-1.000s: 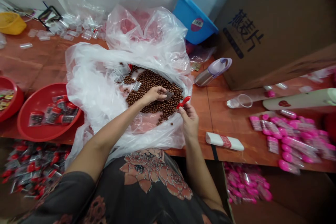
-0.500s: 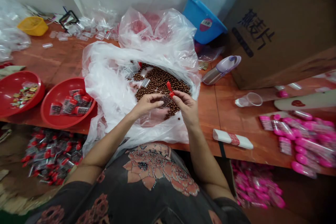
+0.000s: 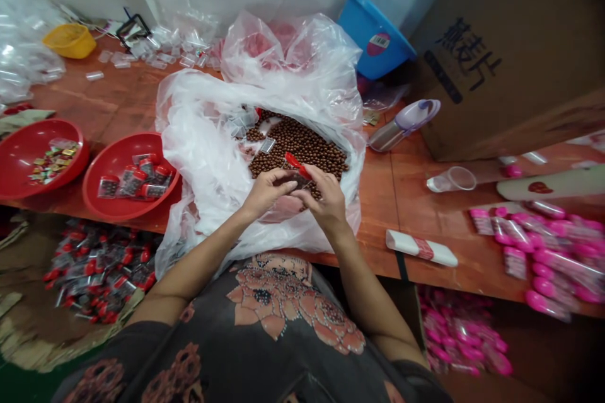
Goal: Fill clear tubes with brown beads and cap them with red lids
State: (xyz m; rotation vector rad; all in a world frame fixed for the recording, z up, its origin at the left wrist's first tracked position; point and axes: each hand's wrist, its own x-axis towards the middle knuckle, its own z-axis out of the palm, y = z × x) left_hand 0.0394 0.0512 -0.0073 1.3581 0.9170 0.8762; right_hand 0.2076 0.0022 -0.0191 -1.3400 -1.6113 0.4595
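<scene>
Two hands closed together over the beads: the right hand (image 3: 326, 198) pinched a red scoop (image 3: 295, 165) just above a clear packet (image 3: 300, 181) gripped by the left hand (image 3: 267, 194). Beneath them, brown beads (image 3: 293, 145) filled a plastic sack (image 3: 189, 138); left of the grip, a red basin (image 3: 111, 206) held filled packets (image 3: 135, 177).

Two red basins (image 3: 19, 160) (image 3: 111, 154), one blue tub (image 3: 373, 31), one yellow basket (image 3: 70, 41), one cardboard carton (image 3: 510, 31), two hands (image 3: 267, 192) (image 3: 326, 198)

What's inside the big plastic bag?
The clear plastic bag holds round brown balls and small clear packets. The balls hide the bag's bottom, and the left hand and right hand cover some.
</scene>
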